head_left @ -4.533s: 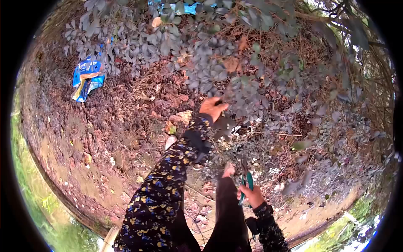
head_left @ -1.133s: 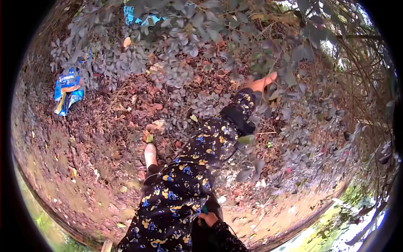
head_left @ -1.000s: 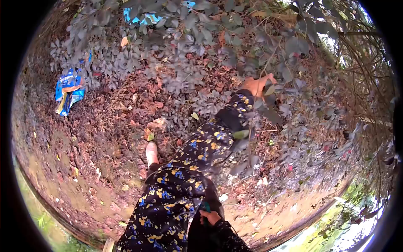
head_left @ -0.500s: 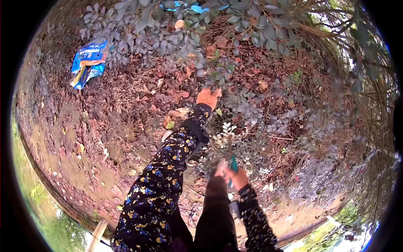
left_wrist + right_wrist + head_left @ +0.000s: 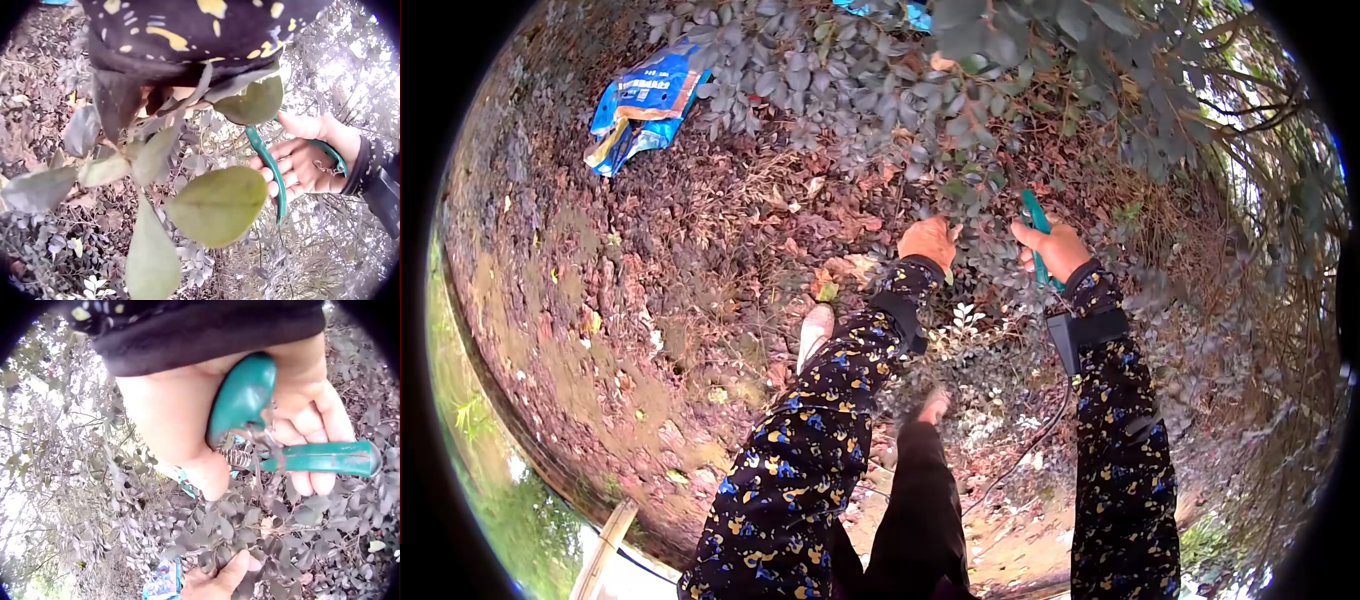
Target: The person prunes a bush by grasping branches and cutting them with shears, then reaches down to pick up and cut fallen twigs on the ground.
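Note:
In the head view my left hand (image 5: 930,243) is low at the bush, its fingers curled at a leafy twig. Large green leaves (image 5: 215,206) of that twig fill the left wrist view, and the sleeve hides most of the hand. In the right wrist view the left thumb and finger (image 5: 232,569) close around the leaves. My right hand (image 5: 1055,248) holds pruning shears with green handles (image 5: 328,458), just to the right of the left hand. The handles are spread, with the coil spring (image 5: 237,457) showing between them. Foliage hides the blades.
Grey-green bushes (image 5: 800,75) hang over the top, with thin branches (image 5: 1250,110) at the right. A torn blue bag (image 5: 650,95) lies on leaf-littered ground (image 5: 680,280) at the left. My shoe (image 5: 815,332) stands near the left arm. A cable (image 5: 1040,435) hangs beside the right sleeve.
My right hand has risen from beside the knee with the pruning shears, up beside the left hand. Earlier the left hand came back from the bush at the upper right.

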Action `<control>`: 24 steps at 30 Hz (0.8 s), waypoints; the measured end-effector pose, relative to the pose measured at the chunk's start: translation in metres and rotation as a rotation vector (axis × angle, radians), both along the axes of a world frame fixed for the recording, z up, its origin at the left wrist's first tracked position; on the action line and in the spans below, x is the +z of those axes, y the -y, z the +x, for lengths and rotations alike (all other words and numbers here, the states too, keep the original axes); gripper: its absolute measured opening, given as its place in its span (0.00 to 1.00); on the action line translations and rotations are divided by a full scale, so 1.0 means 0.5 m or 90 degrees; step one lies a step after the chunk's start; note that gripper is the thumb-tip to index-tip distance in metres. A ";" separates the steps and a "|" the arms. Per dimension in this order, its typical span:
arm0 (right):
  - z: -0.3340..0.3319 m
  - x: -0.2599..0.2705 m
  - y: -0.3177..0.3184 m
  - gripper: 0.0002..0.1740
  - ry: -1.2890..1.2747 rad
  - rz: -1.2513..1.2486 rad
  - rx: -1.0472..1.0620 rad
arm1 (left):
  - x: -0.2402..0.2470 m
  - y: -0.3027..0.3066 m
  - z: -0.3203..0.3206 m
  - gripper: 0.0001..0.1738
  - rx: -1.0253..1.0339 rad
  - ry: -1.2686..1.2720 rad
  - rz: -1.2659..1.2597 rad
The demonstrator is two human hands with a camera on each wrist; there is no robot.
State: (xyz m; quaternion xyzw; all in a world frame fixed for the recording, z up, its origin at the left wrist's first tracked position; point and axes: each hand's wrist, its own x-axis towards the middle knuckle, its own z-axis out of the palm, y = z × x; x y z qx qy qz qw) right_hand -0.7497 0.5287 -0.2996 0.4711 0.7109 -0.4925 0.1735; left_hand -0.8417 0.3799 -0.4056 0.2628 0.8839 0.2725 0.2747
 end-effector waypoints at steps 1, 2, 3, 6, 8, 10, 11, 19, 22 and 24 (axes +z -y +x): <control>-0.009 -0.003 -0.009 0.21 0.035 -0.019 -0.006 | -0.001 0.000 0.000 0.19 0.008 -0.004 0.008; -0.012 -0.010 -0.015 0.21 0.050 -0.001 0.011 | -0.002 0.002 -0.005 0.18 -0.016 -0.006 0.010; -0.012 -0.018 -0.022 0.21 0.051 -0.002 0.015 | -0.005 0.003 -0.007 0.18 -0.012 -0.006 0.009; -0.015 -0.031 -0.042 0.23 -0.011 0.009 -0.001 | -0.019 0.005 -0.003 0.15 -0.022 -0.040 0.040; -0.032 -0.003 -0.036 0.23 0.011 0.037 0.023 | -0.034 0.007 -0.002 0.14 -0.020 -0.046 0.047; -0.046 0.018 -0.035 0.23 0.037 0.060 0.061 | -0.041 0.006 -0.003 0.14 -0.019 -0.053 0.055; -0.048 0.017 -0.035 0.23 0.038 0.061 0.062 | -0.041 0.004 -0.002 0.13 -0.022 -0.047 0.048; -0.060 0.017 -0.030 0.22 0.040 0.071 0.065 | 0.004 0.016 -0.017 0.22 -0.074 0.017 0.001; -0.066 0.025 -0.028 0.22 0.052 0.070 0.084 | 0.004 0.018 -0.016 0.21 -0.071 -0.007 0.028; -0.070 0.029 -0.024 0.21 0.052 0.067 0.084 | 0.013 0.019 -0.014 0.14 -0.023 0.005 0.040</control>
